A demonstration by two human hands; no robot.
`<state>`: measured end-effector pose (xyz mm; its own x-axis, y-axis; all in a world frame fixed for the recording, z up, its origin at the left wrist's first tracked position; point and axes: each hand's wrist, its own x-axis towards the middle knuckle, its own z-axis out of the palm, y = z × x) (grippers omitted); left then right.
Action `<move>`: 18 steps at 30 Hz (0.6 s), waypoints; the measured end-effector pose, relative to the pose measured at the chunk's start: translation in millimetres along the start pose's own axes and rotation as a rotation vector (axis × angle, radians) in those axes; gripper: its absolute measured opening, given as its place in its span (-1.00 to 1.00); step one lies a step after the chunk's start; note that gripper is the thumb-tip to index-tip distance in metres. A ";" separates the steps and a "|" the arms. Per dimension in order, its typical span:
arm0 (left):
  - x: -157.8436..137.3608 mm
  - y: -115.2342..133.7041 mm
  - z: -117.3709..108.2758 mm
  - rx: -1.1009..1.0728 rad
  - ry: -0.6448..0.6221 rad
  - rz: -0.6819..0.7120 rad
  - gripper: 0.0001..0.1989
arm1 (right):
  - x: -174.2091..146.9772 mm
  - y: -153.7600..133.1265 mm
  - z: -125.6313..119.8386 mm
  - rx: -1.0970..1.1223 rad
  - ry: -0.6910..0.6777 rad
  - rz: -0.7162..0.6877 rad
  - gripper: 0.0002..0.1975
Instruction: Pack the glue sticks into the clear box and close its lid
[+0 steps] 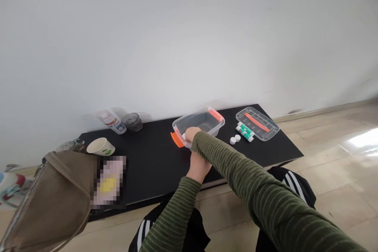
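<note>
A clear plastic storage box with orange latches stands open on the black table. My right hand reaches over its left end with curled fingers. A white, cap-like piece shows at the fingertips, partly hidden. Below, my left hand is against the box's front side, its fingers hidden behind the box and my right sleeve. To the right of the box sit two small white round caps. Beside them lie green-and-white glue sticks, and the clear lid with its orange handle.
A spray can, a dark glass and a paper cup stand at the table's left. A brown bag covers the left corner, beside a blurred flat item. The wall rises behind the table.
</note>
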<state>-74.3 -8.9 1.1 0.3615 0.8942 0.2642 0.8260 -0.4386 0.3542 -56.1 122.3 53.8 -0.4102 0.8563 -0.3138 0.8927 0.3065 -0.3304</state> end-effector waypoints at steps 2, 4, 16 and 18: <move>1.5 1.2 -1.4 -0.012 -0.004 0.002 -0.60 | -0.3 5.3 1.2 -0.053 -0.090 0.066 -0.89; 4.4 3.4 -2.4 -0.030 -0.022 -0.028 -0.58 | -0.3 9.2 -4.1 -0.116 -0.154 0.126 -0.88; 37.6 4.0 -12.1 -1.055 0.003 -0.523 -0.42 | -130.5 74.7 -39.3 -0.046 0.519 -0.137 -0.51; 36.3 14.4 -16.0 -1.132 0.038 -0.542 -0.33 | -158.1 92.7 -21.7 -0.084 0.428 -0.137 -0.56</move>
<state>-56.3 15.8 30.2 0.0638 0.9885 -0.1371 0.0233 0.1359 0.9904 95.6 24.4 92.1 -0.4272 0.8947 0.1302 0.8549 0.4466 -0.2642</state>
